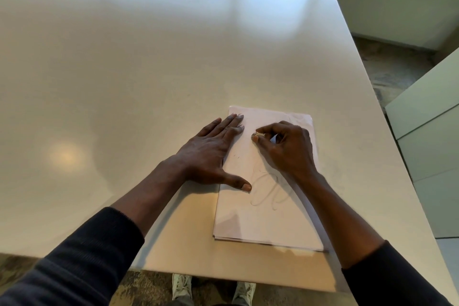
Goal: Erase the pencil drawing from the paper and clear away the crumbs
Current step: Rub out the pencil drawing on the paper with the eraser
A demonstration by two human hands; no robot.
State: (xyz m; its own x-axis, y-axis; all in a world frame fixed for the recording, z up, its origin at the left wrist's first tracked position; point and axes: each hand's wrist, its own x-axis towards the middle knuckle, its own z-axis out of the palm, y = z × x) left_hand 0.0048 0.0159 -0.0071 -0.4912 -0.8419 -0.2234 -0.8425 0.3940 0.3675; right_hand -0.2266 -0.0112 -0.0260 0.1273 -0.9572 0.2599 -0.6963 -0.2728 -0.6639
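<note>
Head view: white paper (263, 218) lies at the table's (149, 69) 5 o'clock, with a faint looping pencil drawing (268, 189) mid-sheet and tiny crumbs (236, 156) toward 9 o'clock. Left hand (211, 154), fingers straight, presses its 9 o'clock edge; right hand (288, 149) pinches a small eraser (255, 135) near 12 o'clock.

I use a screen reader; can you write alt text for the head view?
A person's right hand pinches a small eraser against the paper on a pale table, while the left hand lies flat across the paper's left edge. Faint pencil loops show near the right wrist.
</note>
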